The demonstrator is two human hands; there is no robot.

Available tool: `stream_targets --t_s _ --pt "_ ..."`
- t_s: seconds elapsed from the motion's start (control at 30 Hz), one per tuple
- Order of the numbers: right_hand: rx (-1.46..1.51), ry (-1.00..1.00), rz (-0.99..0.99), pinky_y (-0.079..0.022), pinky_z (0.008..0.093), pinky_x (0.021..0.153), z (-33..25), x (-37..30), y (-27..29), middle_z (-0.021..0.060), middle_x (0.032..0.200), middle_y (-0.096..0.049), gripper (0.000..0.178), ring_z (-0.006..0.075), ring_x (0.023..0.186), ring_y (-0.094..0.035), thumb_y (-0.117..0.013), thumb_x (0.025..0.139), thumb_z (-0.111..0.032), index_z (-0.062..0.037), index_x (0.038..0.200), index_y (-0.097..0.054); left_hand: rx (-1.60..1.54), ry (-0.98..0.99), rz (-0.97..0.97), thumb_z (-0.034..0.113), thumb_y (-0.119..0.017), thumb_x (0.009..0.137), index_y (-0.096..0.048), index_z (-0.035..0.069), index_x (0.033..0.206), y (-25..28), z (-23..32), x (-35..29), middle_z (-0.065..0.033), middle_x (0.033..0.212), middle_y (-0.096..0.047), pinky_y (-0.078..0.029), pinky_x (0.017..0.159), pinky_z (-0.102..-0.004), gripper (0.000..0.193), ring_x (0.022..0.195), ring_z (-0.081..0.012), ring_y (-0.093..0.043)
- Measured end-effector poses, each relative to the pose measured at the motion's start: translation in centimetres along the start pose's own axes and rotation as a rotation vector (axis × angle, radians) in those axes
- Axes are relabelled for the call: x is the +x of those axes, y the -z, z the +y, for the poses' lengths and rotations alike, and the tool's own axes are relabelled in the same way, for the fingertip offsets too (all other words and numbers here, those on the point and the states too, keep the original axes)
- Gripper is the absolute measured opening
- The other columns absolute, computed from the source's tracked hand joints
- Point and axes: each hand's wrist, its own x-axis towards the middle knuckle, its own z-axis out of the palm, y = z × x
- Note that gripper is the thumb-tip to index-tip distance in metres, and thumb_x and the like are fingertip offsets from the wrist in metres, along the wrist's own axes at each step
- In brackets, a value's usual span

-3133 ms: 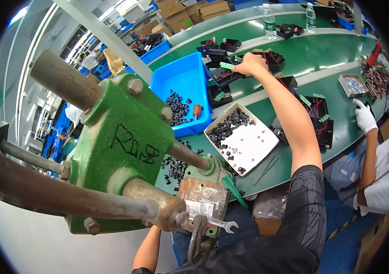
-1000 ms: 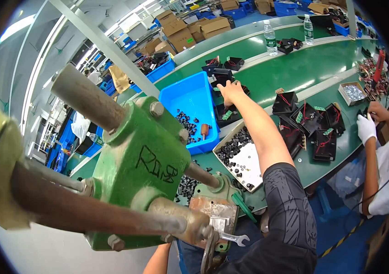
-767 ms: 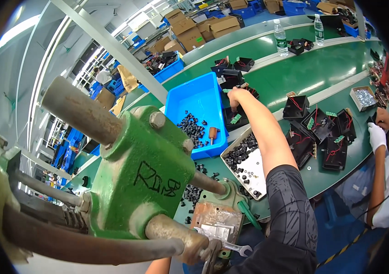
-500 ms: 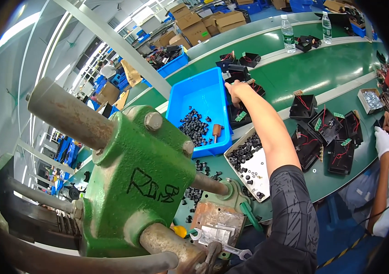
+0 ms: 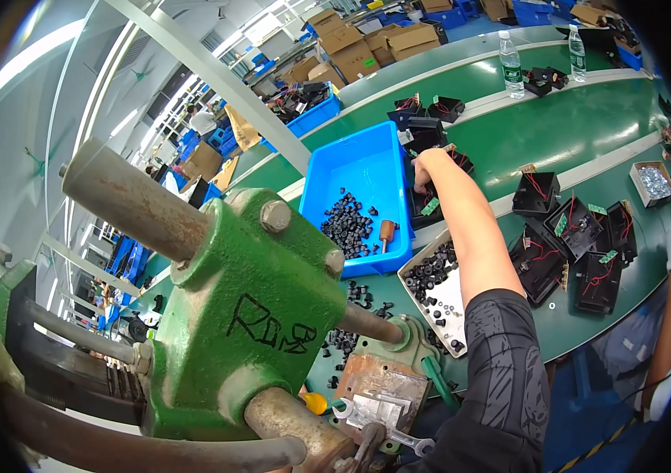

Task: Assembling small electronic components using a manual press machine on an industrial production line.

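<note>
Just right of the blue bin [image 5: 355, 164], a black plastic housing [image 5: 417, 210] with a green circuit board [image 5: 430, 206] lies on the table [image 5: 544, 337]. My right hand [image 5: 429, 164] is at it, fingers bent downward; can't tell whether they pinch anything. Left hand out of sight. Partly behind my forearm [image 5: 473, 232]: white tray [image 5: 452, 293] of black caps [image 5: 432, 274]. Green press [image 5: 260, 303] at left, open-ended wrench [image 5: 408, 439] at its base.

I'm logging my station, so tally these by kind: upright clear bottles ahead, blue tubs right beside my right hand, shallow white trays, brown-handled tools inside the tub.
Clear bottles: 2
Blue tub beside your right hand: 1
White tray: 1
Brown-handled tool: 1
Total: 5
</note>
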Motion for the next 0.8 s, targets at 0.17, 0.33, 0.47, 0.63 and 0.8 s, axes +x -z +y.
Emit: stream_targets --t_s 0.17,0.33,0.47,0.63,0.8 --pt "-0.036 -0.092 -0.015 -0.056 0.0512 0.080 5.3 0.3 0.4 0.0126 0.123 -0.064 0.084 0.0326 0.092 -0.067 -0.072 0.063 -0.020 -0.0053 0.141 -0.043 -0.045 -0.059 0.033 0.007 -0.058 0.087 -0.061 0.002 0.091 0.2 3.6 0.1 -0.0034 0.069 -0.052 -0.039 0.054 -0.0259 0.007 0.059 -0.0122 -0.044" --pt "0.101 -0.021 0.646 -0.055 0.0443 0.084 5.5 -5.1 -3.6 0.0136 0.118 -0.065 0.051 0.0292 0.100 -0.067 -0.065 0.076 -0.017 -0.0075 0.126 -0.058 -0.072 0.005 0.018 0.009 -0.058 0.088 -0.061 0.002 0.091 0.7 4.8 0.3 -0.0037 0.071 -0.053 -0.041 0.057 -0.0263 0.008 0.060 -0.0128 -0.045" --pt "0.178 -0.088 0.783 -0.054 0.0434 0.086 3.8 -6.7 -4.6 0.0156 0.124 -0.062 0.050 0.0297 0.103 -0.067 -0.063 0.080 -0.015 -0.0076 0.129 -0.056 -0.041 0.015 0.005 0.010 -0.058 0.089 -0.061 0.002 0.093 0.0 1.6 -0.1 -0.0039 0.073 -0.054 -0.042 0.059 -0.0269 0.009 0.062 -0.0133 -0.046" --pt "0.242 -0.166 0.783 -0.054 0.0453 0.087 2.2 -5.8 -4.7 0.0181 0.128 -0.060 0.053 0.0321 0.103 -0.067 -0.063 0.081 -0.013 -0.0058 0.133 -0.054 -0.039 0.033 0.003 0.012 -0.057 0.090 -0.060 0.003 0.096 -0.8 -0.7 -0.6 -0.0045 0.077 -0.054 -0.043 0.063 -0.0281 0.011 0.067 -0.0141 -0.049" --pt "0.264 -0.156 0.759 -0.055 0.0458 0.084 1.6 -5.3 -3.7 0.0181 0.117 -0.066 0.039 0.0338 0.100 -0.068 -0.061 0.082 -0.012 -0.0029 0.120 -0.063 -0.051 0.023 0.005 0.013 -0.057 0.091 -0.058 0.003 0.098 -1.3 -2.0 -0.3 -0.0057 0.081 -0.056 -0.044 0.066 -0.0292 0.013 0.071 -0.0156 -0.051"
